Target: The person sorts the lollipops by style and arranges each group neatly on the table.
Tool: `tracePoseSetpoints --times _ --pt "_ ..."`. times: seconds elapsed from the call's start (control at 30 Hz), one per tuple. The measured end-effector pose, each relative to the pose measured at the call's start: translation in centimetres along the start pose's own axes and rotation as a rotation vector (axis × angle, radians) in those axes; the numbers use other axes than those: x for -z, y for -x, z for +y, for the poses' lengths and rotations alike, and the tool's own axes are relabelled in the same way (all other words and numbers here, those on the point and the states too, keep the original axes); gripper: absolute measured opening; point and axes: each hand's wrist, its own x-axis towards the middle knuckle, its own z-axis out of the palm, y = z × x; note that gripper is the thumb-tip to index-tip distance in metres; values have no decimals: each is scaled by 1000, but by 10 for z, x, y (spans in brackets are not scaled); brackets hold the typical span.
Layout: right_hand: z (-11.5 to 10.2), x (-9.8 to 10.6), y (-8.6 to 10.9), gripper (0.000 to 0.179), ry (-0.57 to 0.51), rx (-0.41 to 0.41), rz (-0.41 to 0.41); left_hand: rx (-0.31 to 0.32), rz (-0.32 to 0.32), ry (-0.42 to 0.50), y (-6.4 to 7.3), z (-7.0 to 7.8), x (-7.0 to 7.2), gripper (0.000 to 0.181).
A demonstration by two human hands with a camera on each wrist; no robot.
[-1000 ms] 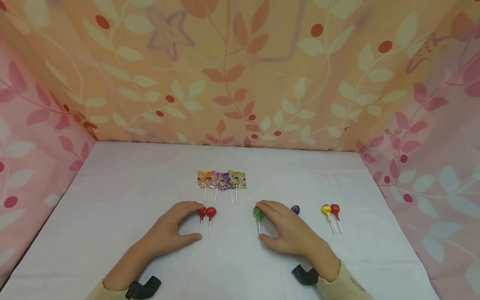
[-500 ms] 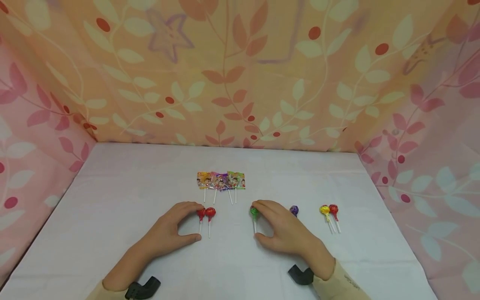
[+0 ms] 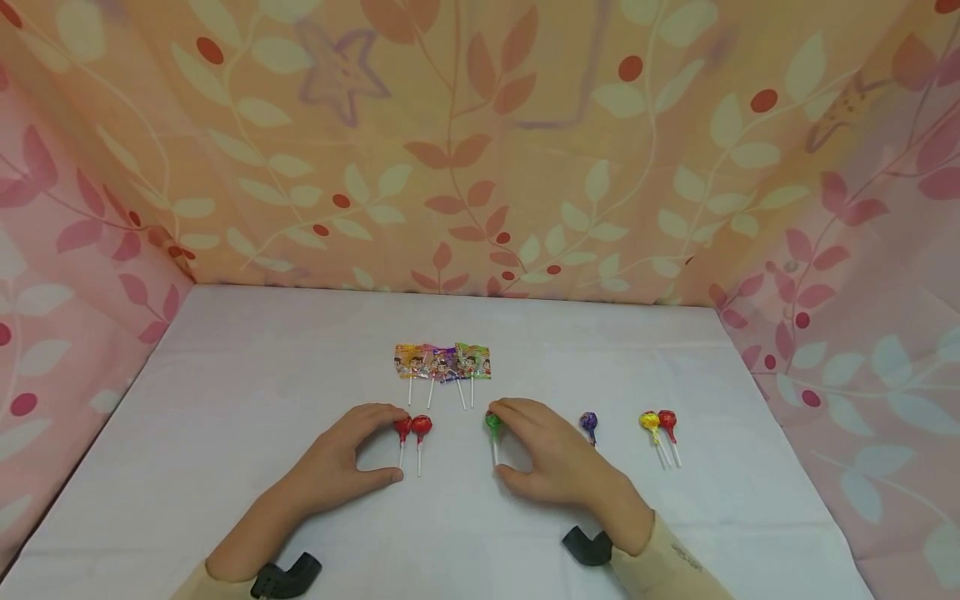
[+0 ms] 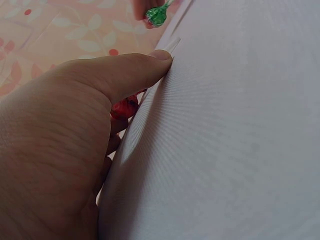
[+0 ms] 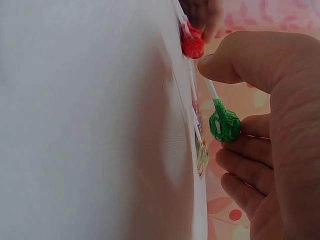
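Observation:
Near the middle of the white table, my left hand holds a red lollipop lengthwise, fingertips at its candy head and thumb at the stick's end. A second red lollipop lies right beside it on the cloth. My right hand grips a green lollipop the same way, a short gap to the right of the red pair. In the right wrist view the green candy head meets the fingers and its stick runs up to the thumb. The left wrist view shows the red candy head partly behind the thumb.
Several lollipops in flat printed wrappers lie overlapping in a row farther back. A purple lollipop is just beyond my right hand. Farther right lie a yellow lollipop and another red lollipop. Patterned curtains enclose the back and sides.
My right hand has moved left with the green lollipop, closer to the red pair, and more of the purple lollipop shows. The left hand has stayed in place.

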Motion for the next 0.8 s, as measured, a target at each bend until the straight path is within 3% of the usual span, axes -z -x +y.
tracePoseSetpoints --times 0.23,0.8 --pt "-4 -1 -5 79 1 -6 2 -13 4 -1 -1 -2 -1 80" --pt "-11 -8 -16 78 2 63 27 -10 4 -7 0 -1 -1 82"
